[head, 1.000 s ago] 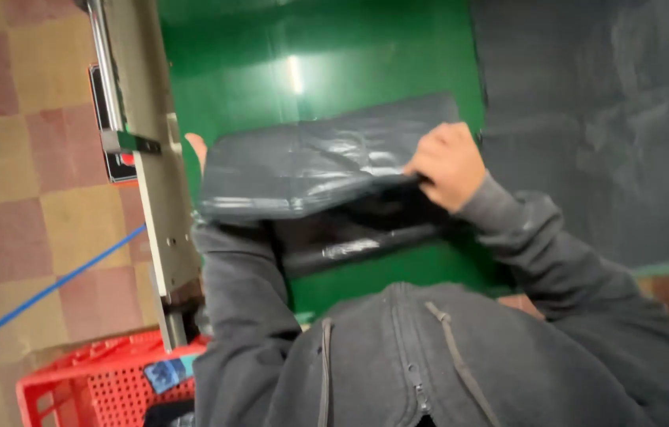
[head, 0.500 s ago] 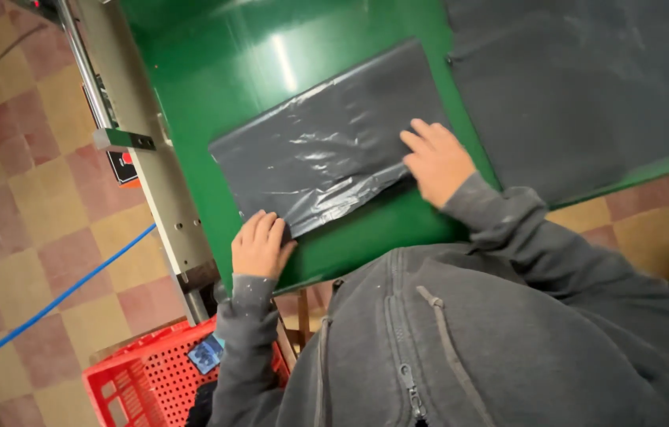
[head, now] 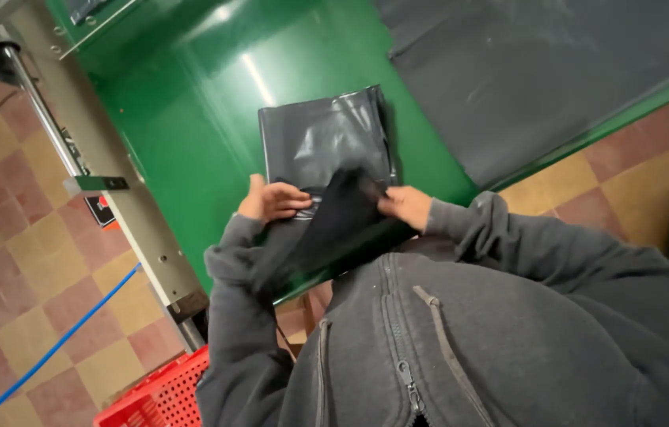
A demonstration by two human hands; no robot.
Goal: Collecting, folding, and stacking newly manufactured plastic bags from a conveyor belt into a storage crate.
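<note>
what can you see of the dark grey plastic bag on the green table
The dark grey plastic bag is glossy, thin and creased, a flat rectangle lying on the green table. Its near end is lifted and folded. The left hand grips its near left edge; the right hand holds the raised flap.

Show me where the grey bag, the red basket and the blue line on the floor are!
grey bag (head: 326,138), head view, on its shiny flat upper half.
red basket (head: 156,399), head view, on its mesh wall.
blue line (head: 57,348), head view, mid-length on the floor.
</note>
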